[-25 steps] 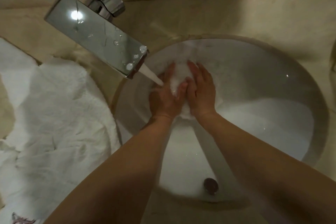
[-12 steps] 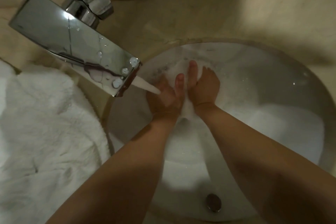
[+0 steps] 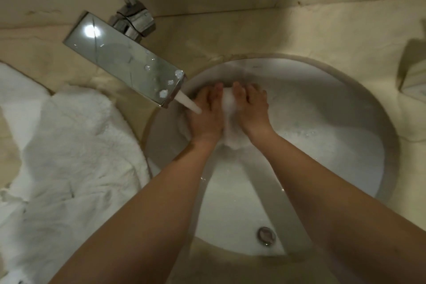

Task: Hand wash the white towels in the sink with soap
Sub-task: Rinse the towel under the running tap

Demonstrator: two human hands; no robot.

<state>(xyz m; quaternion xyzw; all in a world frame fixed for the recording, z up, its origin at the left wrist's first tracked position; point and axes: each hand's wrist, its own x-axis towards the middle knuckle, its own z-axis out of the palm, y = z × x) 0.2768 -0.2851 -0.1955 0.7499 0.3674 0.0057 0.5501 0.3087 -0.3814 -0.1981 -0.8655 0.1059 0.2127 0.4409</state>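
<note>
White towels (image 3: 69,157) wait heaped on the counter, left of the chrome faucet (image 3: 124,60). In the sink (image 3: 345,90), left hand (image 3: 205,117) and right hand (image 3: 252,110) press a sudsy towel (image 3: 228,108) between them, fingers straight and close together. Best rub firmly, under the stream.

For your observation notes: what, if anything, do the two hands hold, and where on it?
Left hand and right hand press a sudsy white towel between them, one on each side.
</note>
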